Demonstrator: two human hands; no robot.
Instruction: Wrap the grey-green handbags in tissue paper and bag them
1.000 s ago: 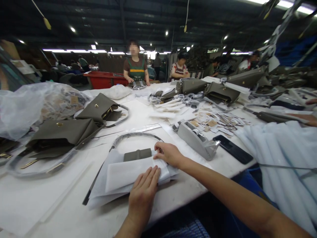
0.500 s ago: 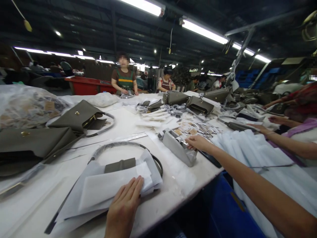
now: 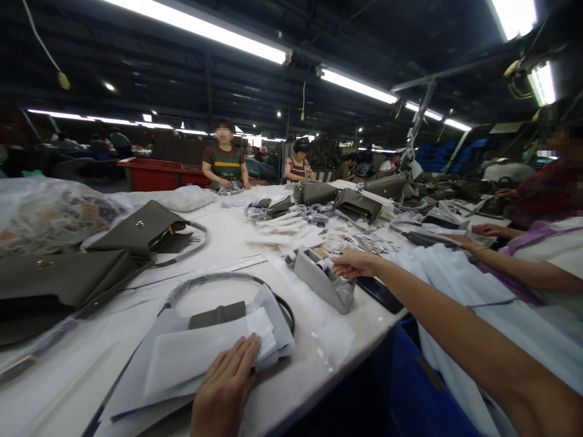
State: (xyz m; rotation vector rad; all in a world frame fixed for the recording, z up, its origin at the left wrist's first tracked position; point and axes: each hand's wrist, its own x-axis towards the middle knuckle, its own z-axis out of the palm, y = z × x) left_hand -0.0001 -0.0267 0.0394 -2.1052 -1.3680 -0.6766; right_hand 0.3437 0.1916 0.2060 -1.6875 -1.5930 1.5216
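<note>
Place: I am in a factory workshop, a big dim hall given over to handbags.
Lights point(image 3: 204, 31): long bare tubes hang over me under a dark roof point(image 3: 337, 36).
Desk point(image 3: 223, 237): a broad white top that I share with others.
Handbags point(image 3: 132, 232): many in one grey-green colour, lying near a heap of small tags point(image 3: 364, 243) and a tape dispenser point(image 3: 314, 276).
Co-workers: a person in a striped apron point(image 3: 226, 162) faces me; more people work farther back.
Containers: a red tub point(image 3: 155, 176) and blue crates point(image 3: 455, 153) beyond.

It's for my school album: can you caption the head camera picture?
Left hand rests on white sheets; right hand is at the grey tape dispenser.
</note>
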